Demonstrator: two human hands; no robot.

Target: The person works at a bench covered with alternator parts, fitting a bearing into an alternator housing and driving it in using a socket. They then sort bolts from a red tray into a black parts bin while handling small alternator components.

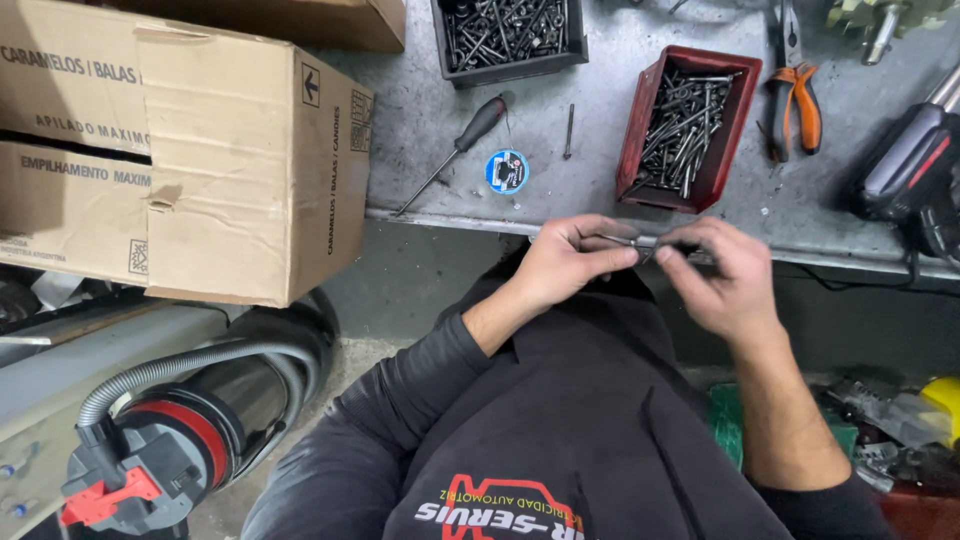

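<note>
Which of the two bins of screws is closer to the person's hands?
The red plastic bin, just above the right hand; the black bin sits farther back.

We wear a dark charcoal sweatshirt [560, 420] with long sleeves [400, 390] pushed up past the wrists, leaving our forearms bare. Across the chest runs a printed logo [500, 510] in red and white. Our hands are ungloved, with no rings showing.

Even, soft light; sharp centre, edges slightly bowed.
</note>
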